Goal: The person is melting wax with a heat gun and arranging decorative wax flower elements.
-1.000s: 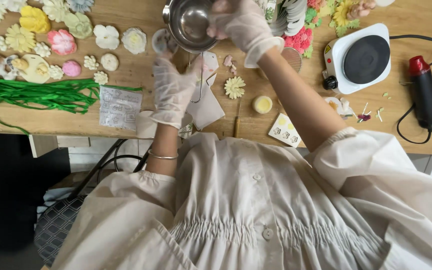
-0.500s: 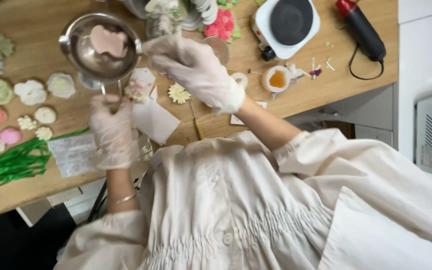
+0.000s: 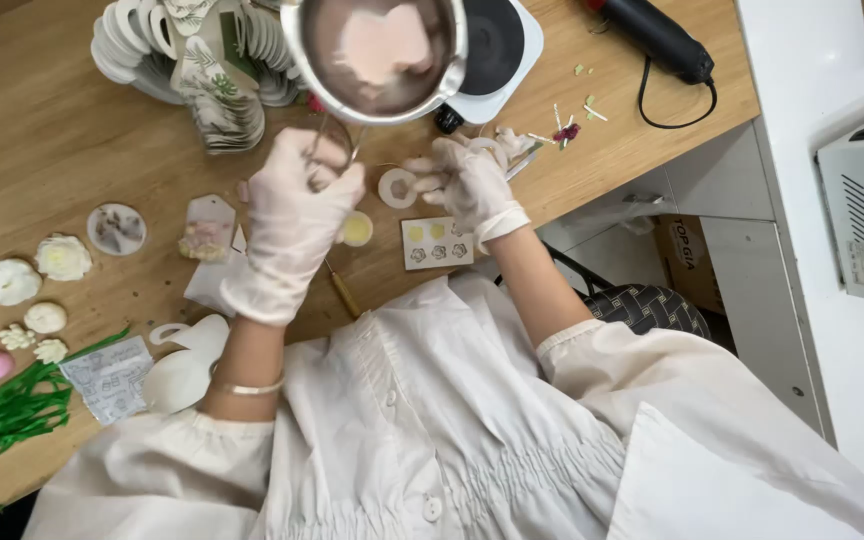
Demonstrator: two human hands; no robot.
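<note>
White thin gloves cover both hands. In the head view, the left hand [image 3: 297, 215] has its grip squeezed tight around the thin handle of a shiny round metal pot [image 3: 377, 55], held up over the light brown wooden desk [image 3: 42, 150]. The pot has pale pink wax inside. The right hand [image 3: 467, 180] pinches a flat white ring [image 3: 397, 187] just above the desk, near a small yellow round wax cup [image 3: 356, 229].
</note>
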